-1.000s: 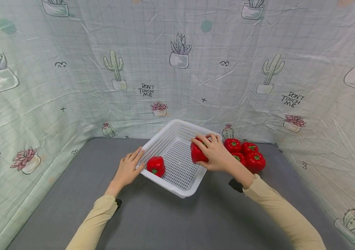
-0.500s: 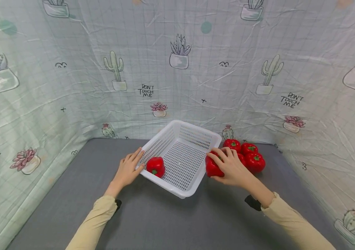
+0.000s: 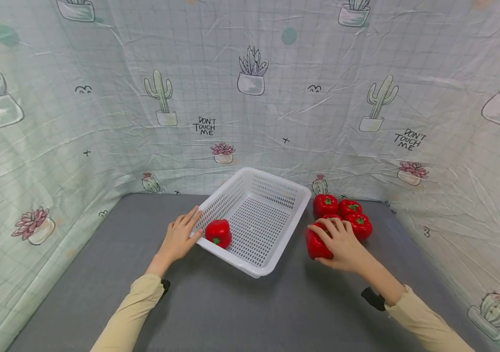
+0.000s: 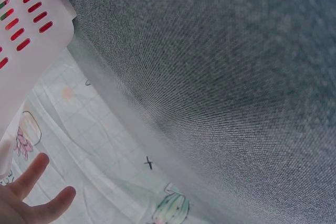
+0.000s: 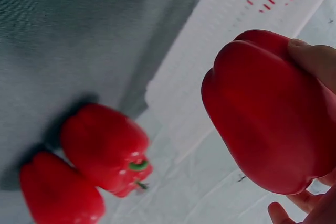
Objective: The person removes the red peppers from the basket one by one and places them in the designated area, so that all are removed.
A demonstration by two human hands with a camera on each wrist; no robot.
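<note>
A white perforated plastic basket [image 3: 256, 220] sits in the middle of the head view, one corner toward me. One red bell pepper [image 3: 218, 232] lies inside at its left corner, green stem facing me. My left hand [image 3: 181, 236] rests on the rim at that corner, fingers extended. To the right of the basket, my right hand [image 3: 342, 248] grips another red bell pepper [image 3: 317, 245] from above, fingers on one side and thumb on the other. In the right wrist view this held pepper [image 5: 265, 114] appears large, its smooth side showing.
Several more red bell peppers [image 3: 359, 227] stand grouped on the grey cloth table [image 3: 271, 318], right of the basket and just behind my right hand. A patterned curtain [image 3: 250, 117] with cactus prints encloses the table at the back and sides.
My right hand has carried its pepper from over the basket's right side to the right and toward me, outside the rim. The left hand, basket and the pepper inside stay put.
</note>
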